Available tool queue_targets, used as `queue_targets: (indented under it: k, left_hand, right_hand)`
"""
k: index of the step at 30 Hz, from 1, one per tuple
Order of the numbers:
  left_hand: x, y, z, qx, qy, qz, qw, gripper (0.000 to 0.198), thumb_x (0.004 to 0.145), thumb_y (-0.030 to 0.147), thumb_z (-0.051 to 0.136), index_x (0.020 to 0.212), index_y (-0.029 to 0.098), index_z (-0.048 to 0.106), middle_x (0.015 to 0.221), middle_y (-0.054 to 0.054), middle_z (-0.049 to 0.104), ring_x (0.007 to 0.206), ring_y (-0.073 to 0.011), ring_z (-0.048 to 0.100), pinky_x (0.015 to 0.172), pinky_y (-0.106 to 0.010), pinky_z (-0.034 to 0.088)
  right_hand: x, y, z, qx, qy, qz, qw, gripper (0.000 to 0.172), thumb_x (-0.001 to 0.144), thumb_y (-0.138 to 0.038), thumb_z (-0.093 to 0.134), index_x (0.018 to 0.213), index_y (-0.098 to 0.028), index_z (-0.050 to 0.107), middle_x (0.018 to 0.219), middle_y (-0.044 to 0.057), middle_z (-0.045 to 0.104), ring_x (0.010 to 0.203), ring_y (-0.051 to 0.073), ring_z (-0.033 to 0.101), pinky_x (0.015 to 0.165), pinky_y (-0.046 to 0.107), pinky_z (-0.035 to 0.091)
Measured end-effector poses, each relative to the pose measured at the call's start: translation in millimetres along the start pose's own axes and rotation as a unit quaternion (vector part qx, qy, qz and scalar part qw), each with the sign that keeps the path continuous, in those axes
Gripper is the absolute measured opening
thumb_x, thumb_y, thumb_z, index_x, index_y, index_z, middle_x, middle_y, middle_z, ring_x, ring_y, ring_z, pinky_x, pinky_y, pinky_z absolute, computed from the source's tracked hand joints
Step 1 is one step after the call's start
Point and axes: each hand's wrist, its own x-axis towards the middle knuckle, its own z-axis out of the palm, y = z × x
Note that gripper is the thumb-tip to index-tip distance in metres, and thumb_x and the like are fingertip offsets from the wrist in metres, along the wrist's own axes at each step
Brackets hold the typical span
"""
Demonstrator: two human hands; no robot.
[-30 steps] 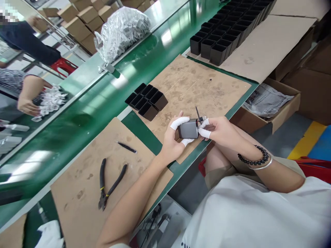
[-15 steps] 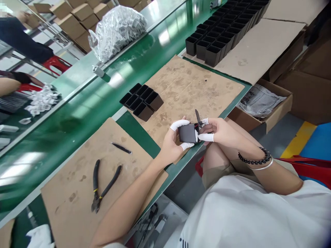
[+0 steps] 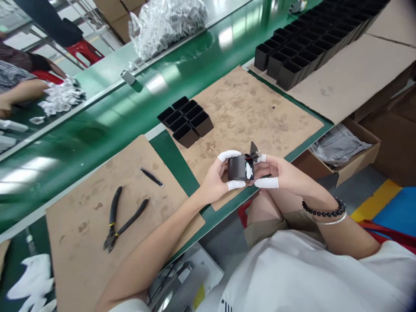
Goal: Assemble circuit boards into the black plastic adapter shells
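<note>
Hovering over the worktop's [image 3: 177,162] edge, the small black case [image 3: 236,168] sits clamped in the left hand's [image 3: 216,180] fingers while the right hand's [image 3: 279,173] fingers pinch a thin tool [image 3: 253,149] at its end; bracing both wrists seems wise

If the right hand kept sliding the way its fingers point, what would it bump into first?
The black box, almost at once. The right hand points straight at one end of it, and the left hand grips the other end. The fingertips seem to touch the box, though depth is unclear.
</note>
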Motion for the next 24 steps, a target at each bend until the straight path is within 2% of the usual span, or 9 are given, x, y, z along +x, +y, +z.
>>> queue_targets:
  k: [4,6,8,10,12,14,16,19,24]
  left_hand:
    - [2.4,0.5,-4.8,-0.016,-0.007,-0.031,0.999,0.064,0.069,0.03,0.095,0.125,0.024,0.064,0.13,-0.012,0.069,0.119,-0.0293,0.07,0.104,-0.044,0.058]
    - [3.7,1.3,-5.5,-0.035,0.014,-0.033,0.999,0.063,0.066,0.034,0.096,0.121,0.022,0.067,0.127,-0.012,0.072,0.117,-0.0295,0.071,0.1,-0.042,0.061]
    - [4.9,3.2,-6.4,-0.065,0.018,-0.035,0.997,0.062,0.064,0.04,0.097,0.117,0.022,0.07,0.121,-0.012,0.076,0.112,-0.0305,0.074,0.095,-0.041,0.063]
    - [5.4,6.8,-8.1,-0.103,-0.012,-0.054,0.993,0.059,0.067,0.05,0.094,0.114,0.021,0.073,0.114,-0.012,0.079,0.1,-0.0315,0.078,0.09,-0.043,0.065]
    - [5.7,12.0,-10.5,-0.138,-0.06,-0.08,0.985,0.055,0.075,0.061,0.085,0.11,0.019,0.076,0.109,-0.012,0.08,0.09,-0.0331,0.081,0.088,-0.049,0.067]
    - [6.1,16.8,-12.7,-0.159,-0.093,-0.095,0.978,0.055,0.08,0.066,0.077,0.107,0.019,0.077,0.106,-0.013,0.081,0.089,-0.0353,0.081,0.091,-0.054,0.066]
    - [6.8,18.7,-13.6,-0.169,-0.101,-0.093,0.976,0.053,0.081,0.067,0.076,0.105,0.019,0.078,0.108,-0.013,0.081,0.097,-0.0373,0.08,0.095,-0.056,0.065]
    - [6.9,14.7,-11.1,-0.172,-0.094,-0.086,0.977,0.054,0.077,0.062,0.082,0.11,0.019,0.077,0.118,-0.014,0.079,0.108,-0.0384,0.077,0.097,-0.056,0.064]
    - [-2.5,6.8,2.1,-0.045,0.05,-0.017,0.998,0.062,0.067,0.046,0.094,0.118,0.02,0.071,0.121,-0.012,0.076,0.114,-0.0321,0.073,0.101,-0.046,0.06]
  right_hand:
    - [-3.5,8.0,6.4,-0.013,0.028,-0.028,0.999,0.037,0.071,-0.031,0.086,0.1,-0.021,0.065,0.097,0.005,0.074,0.086,0.021,0.074,0.062,0.03,0.062]
    - [-5.5,17.4,11.2,0.004,0.092,-0.067,0.994,0.036,0.077,-0.038,0.084,0.098,-0.024,0.059,0.099,0.004,0.071,0.088,0.021,0.074,0.059,0.029,0.062]
    - [-6.0,24.5,13.2,0.021,0.162,-0.127,0.978,0.044,0.079,-0.043,0.084,0.106,-0.028,0.052,0.118,0.006,0.068,0.098,0.021,0.074,0.062,0.029,0.064]
    - [-4.8,25.4,11.5,0.005,0.195,-0.18,0.964,0.058,0.078,-0.043,0.086,0.12,-0.033,0.049,0.145,0.008,0.057,0.12,0.024,0.069,0.079,0.034,0.067]
    - [-2.5,20.4,8.1,-0.03,0.169,-0.202,0.964,0.061,0.078,-0.042,0.087,0.127,-0.033,0.052,0.158,0.008,0.049,0.138,0.026,0.06,0.103,0.04,0.061]
    - [-0.5,13.2,6.2,-0.043,0.124,-0.198,0.971,0.051,0.081,-0.042,0.085,0.124,-0.03,0.059,0.15,0.009,0.059,0.139,0.027,0.06,0.113,0.044,0.055]
    - [0.8,8.1,7.9,-0.038,0.104,-0.19,0.975,0.041,0.083,-0.042,0.083,0.117,-0.028,0.064,0.133,0.008,0.072,0.127,0.027,0.068,0.11,0.044,0.057]
    - [1.5,7.8,15.6,-0.026,0.154,-0.19,0.969,0.041,0.079,-0.042,0.086,0.111,-0.026,0.066,0.118,0.007,0.077,0.112,0.024,0.074,0.104,0.043,0.061]
    - [-0.3,14.0,27.9,0.052,0.202,-0.118,0.971,0.038,0.081,-0.04,0.084,0.113,-0.027,0.068,0.112,0.005,0.078,0.106,0.024,0.075,0.092,0.04,0.066]
